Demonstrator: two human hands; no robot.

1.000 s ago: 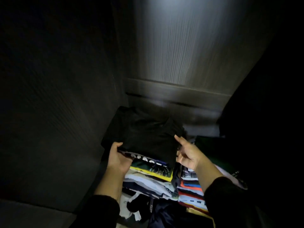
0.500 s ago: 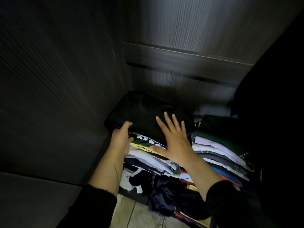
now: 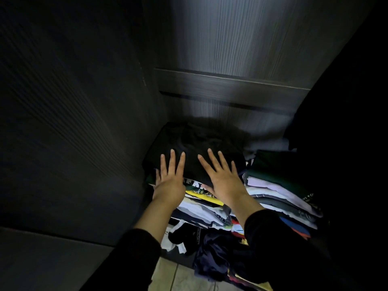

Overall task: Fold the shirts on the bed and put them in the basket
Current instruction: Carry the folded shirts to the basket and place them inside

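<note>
Dim closet: left hand [image 3: 170, 181] & right hand [image 3: 223, 179], grip apart, flat on black shirt [image 3: 195, 145].

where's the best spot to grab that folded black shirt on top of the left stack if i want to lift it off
Probably by the near folded edge of the black shirt, coming from the front. That edge overhangs the printed shirts below, so fingers can slide under it there. Both the left hand and right hand lie flat on top; the far side sits close to the dark wood panel.
</note>
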